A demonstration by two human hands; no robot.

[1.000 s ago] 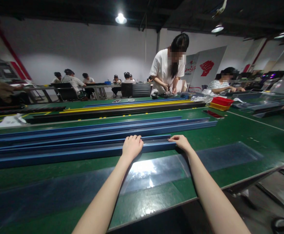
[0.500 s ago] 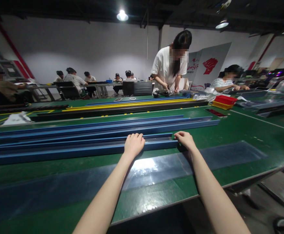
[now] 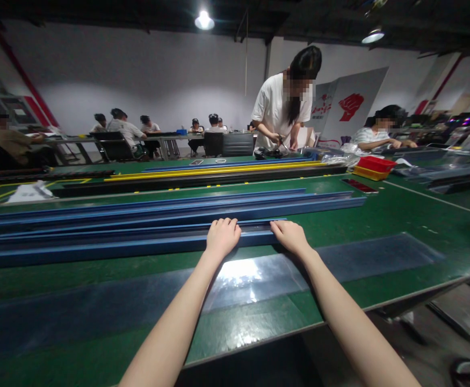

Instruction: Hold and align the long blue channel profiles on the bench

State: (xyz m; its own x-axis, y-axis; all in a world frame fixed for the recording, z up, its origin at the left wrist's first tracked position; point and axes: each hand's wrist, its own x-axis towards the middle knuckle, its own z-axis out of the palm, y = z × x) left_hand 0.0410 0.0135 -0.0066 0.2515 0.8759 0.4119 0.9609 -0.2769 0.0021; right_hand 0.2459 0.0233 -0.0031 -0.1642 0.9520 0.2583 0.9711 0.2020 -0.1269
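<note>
A long blue channel strip [image 3: 130, 251] lies across the green table [image 3: 383, 217], its trough facing up. My left hand [image 3: 223, 235] is closed over it a little short of its right end, fingers curled onto the trough. At the right end, my right hand [image 3: 290, 236] rests on the same strip with its fingers bent over the rim; the fingertips are partly hidden inside. Just behind it lie more blue channel strips [image 3: 323, 205]. Under my forearms stretches a flat, clear plastic sheet [image 3: 259, 277] that reflects the lamp light.
Farther back lie a yellow strip [image 3: 218, 173] and a black strip [image 3: 178, 186]. A red tray [image 3: 374, 163] and a phone [image 3: 359, 186] are at the right. A person in a white shirt [image 3: 277, 102] stands across the table, hands on a tool. Other people sit farther off.
My right hand has moved left from the strip's end onto its rim, fingers now over the trough. My left hand stays in nearly the same place.
</note>
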